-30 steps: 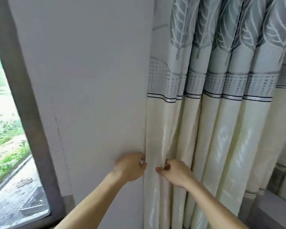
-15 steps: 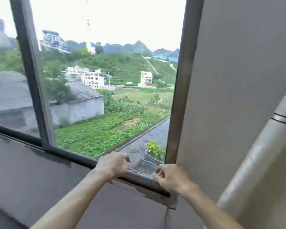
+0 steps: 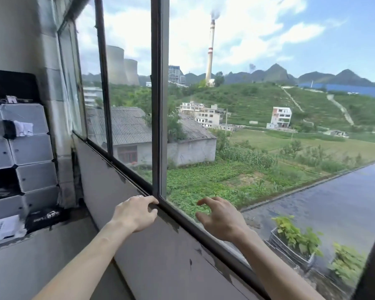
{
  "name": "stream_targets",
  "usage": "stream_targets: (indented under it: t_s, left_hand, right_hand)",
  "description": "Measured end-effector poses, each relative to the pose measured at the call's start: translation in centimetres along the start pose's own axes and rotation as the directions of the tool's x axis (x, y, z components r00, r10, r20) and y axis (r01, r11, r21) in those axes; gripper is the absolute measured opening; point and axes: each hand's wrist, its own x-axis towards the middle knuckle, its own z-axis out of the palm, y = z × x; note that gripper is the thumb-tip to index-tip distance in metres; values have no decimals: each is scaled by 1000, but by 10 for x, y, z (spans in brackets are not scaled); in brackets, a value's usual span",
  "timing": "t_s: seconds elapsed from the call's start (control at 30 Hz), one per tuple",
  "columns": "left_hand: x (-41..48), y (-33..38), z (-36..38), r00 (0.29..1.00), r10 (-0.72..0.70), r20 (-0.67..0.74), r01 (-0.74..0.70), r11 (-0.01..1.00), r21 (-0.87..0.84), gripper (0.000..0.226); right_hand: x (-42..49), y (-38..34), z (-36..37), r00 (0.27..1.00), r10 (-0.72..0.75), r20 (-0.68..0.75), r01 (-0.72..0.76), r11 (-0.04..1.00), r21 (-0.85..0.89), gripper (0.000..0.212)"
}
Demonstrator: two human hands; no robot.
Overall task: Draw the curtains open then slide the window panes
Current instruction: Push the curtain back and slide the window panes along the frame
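A wide sliding window with dark metal frames fills the view. Its vertical pane stile (image 3: 159,100) stands in the middle, and the bottom rail (image 3: 206,234) runs down to the right. My left hand (image 3: 135,214) rests on the sill with its fingertips on the rail at the foot of the stile. Over the rail to the right hovers my right hand (image 3: 222,217), fingers spread and curled, holding nothing. A second stile (image 3: 103,79) stands further left. A drawn-back curtain (image 3: 63,105) hangs bunched at the window's left end.
A stack of grey plastic storage cubes (image 3: 22,152) with clothes stands at the left wall. Papers and a dark bag (image 3: 44,217) lie on the ledge below it. The grey painted wall (image 3: 160,267) under the window runs along my forearms. Fields and buildings lie outside.
The view has swung left from the curtain at the wall to the window. Both hands let go of the curtain and moved to the bottom rail near the middle stile.
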Motion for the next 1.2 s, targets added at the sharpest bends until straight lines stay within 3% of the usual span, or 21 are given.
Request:
stream_targets:
  t_s: [0.27,0.67,1.03,1.2]
  left_hand:
    - [110,-94,-25,992,-56,-116,59,998,22,38]
    - [259,-207,-40,988,-49,-149,58,997,60,37]
    - [410,-280,0,993,23,-118,-16,998,54,34]
    - [469,-306,5,988,90,-122,-88,996,24,33]
  right_hand:
    - [140,-55,41,996,-87,-10,87,996,-7,43]
    - [325,-131,93,989,-138,-53,142,987,72,41]
    - [476,-154,178,988,-136,-75,150,961,233,41]
    - [530,-160,194,988,-93,-122,119,967,225,37]
